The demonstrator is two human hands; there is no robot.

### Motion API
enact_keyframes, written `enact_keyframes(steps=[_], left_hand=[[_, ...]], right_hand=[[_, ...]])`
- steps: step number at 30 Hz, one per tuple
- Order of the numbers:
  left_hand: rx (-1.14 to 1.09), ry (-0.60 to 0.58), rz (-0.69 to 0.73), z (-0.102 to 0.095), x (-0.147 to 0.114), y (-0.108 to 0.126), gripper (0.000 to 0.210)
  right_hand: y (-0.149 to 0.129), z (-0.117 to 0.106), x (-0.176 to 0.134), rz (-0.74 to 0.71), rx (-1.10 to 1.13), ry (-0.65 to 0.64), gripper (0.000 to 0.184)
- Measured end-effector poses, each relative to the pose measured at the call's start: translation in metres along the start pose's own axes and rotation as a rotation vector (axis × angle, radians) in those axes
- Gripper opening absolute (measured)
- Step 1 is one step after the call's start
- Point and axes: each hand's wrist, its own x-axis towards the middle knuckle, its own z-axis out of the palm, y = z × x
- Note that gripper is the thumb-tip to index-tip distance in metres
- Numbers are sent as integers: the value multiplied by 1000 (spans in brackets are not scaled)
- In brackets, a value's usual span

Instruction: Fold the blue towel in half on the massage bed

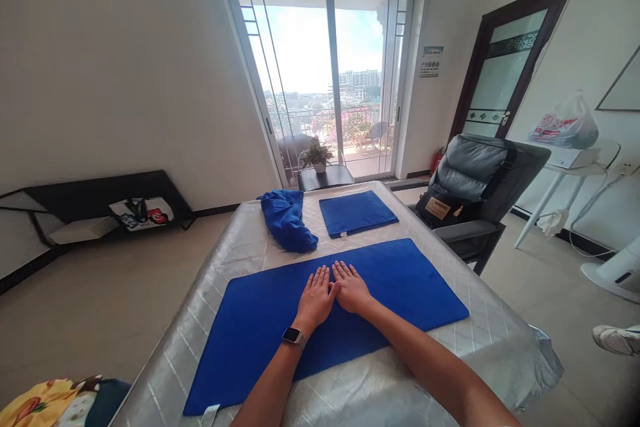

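"how do your hands sit?"

"your left hand (316, 297) and right hand (351, 288) press flat, palms down, fingers straight and close together, thumbs meeting. your forearms (273, 380) slant inward, a watch (293, 334) on the left wrist."

"and your cloth?"

"the large blue cloth (260, 327) lies spread under both hands on the silver-covered worktop (500, 347); beyond it you have a smaller flat cloth (357, 212) and, left of that, a bunched cloth (287, 220)."

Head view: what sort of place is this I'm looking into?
Likely a home's living room or a small office lounge, though I can't tell which: a padded armchair, a potted plant and sliding glass doors facing a balcony.
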Motion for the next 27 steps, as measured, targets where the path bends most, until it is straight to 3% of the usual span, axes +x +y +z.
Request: enact_keyframes(steps=[4,7,10,14,17,22,25,27], left_hand=[[6,-51,-24,-5,-8,-5,72],[23,-88,-79,-11,-26,-28,74],[67,-102,-177,-12,-64,-73,67],[182,-99,-238,-14,-134,-145,52],[256,-115,-330,-19,-173,-177,55],[221,-80,-427,-28,-187,-178,58],[242,26,-438,-28,-172,-155,60],[222,73,-395,-26,-153,-125,62]], right_hand=[[13,-3,-6,49,5,-30,65],[46,-17,-21,122,-18,-60,68],[99,-33,-48,249,-91,-63,69],[175,-49,-91,452,-178,-37,69],[206,-55,-110,542,-200,-15,68],[201,-65,-115,585,-250,15,66],[165,-65,-115,591,-298,77,63],[124,-59,-113,520,-260,92,63]])
